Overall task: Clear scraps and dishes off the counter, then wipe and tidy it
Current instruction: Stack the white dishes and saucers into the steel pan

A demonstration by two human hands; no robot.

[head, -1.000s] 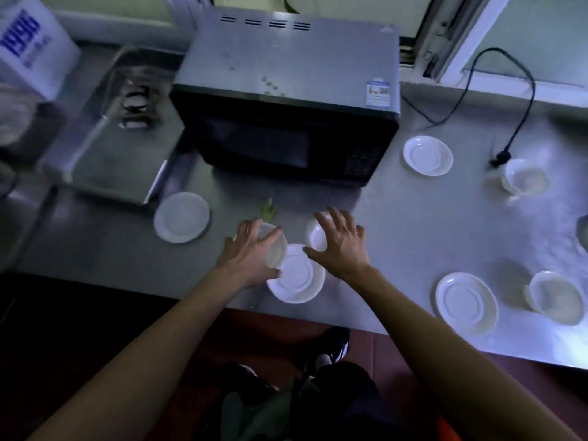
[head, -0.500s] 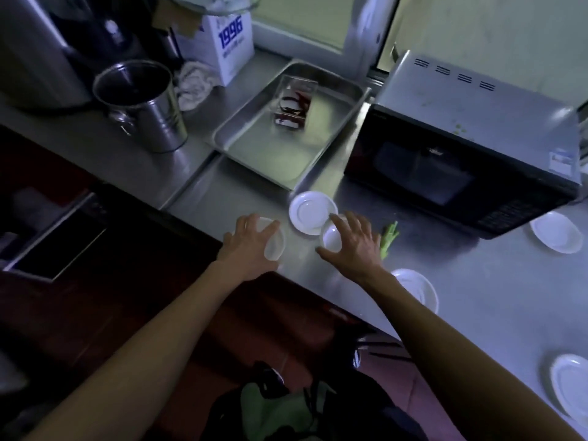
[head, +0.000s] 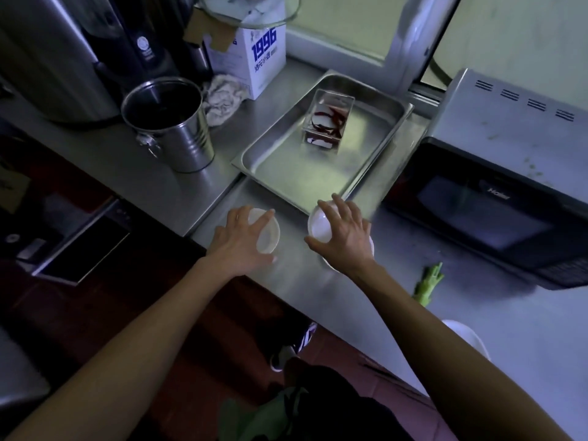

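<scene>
Left hand (head: 240, 241) grips a small white ceramic bowl (head: 269, 232) from above, fingers curled over the rim, thumb on the near side. Right hand (head: 345, 233) does the same with a second small white bowl (head: 318, 226); a white saucer edge (head: 370, 246) peeks out under that hand, so the bowl may be over or on it, cannot tell which. Top-down claw grip probably because the bowls are shallow and easiest carried by the rim, one per hand to clear two at once. Both bowls sit over the near edge of the steel counter (head: 318, 291), just short of the rectangular steel tray (head: 276, 173) beyond the fingertips; the tray holds a clear plastic box of dried red chillies (head: 327, 120). Green vegetable scrap (head: 429, 281) lies right of the right hand, untouched. Another white plate (head: 466, 337) shows partly behind the right forearm. Steel bucket (head: 171, 122) and crumpled rag (head: 222, 97) far beyond the left hand. Black microwave (head: 496, 211) off to the right. Wiping not yet begun, judging by the dishes left
</scene>
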